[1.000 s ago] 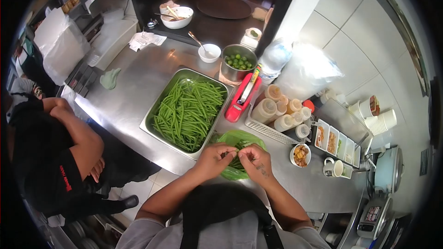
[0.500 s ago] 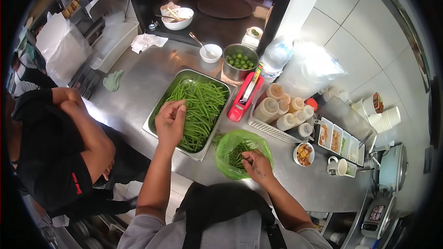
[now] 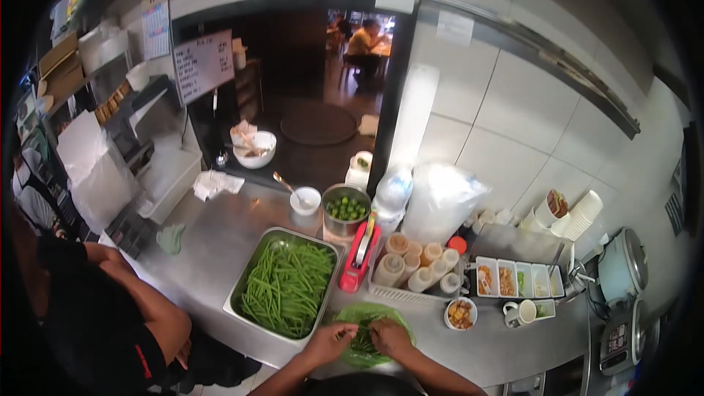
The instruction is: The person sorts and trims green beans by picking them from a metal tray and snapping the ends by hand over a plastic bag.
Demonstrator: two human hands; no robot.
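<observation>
Long green beans (image 3: 287, 287) fill a steel tray (image 3: 232, 301) on the metal counter. Right of its lower corner lies an open green plastic bag (image 3: 402, 317) with cut bean pieces inside. My left hand (image 3: 330, 343) is at the bag's left edge, its fingertips pinched together; what they hold is too small to make out. Over the right part of the bag, my right hand (image 3: 390, 337) has its fingers curled down, and anything in them is hidden. The two hands are slightly apart.
A co-worker with folded arms (image 3: 139, 297) stands at the left. Behind the tray are a white bowl (image 3: 305, 202), a pot of green limes (image 3: 346, 207) and a red tape dispenser (image 3: 359, 258). Right are a bottle basket (image 3: 418, 299), a food bowl (image 3: 460, 314) and a mug (image 3: 520, 313).
The view has tilted up, showing more wall and the room beyond. My left hand has moved from over the tray back to the bag, beside my right hand.
</observation>
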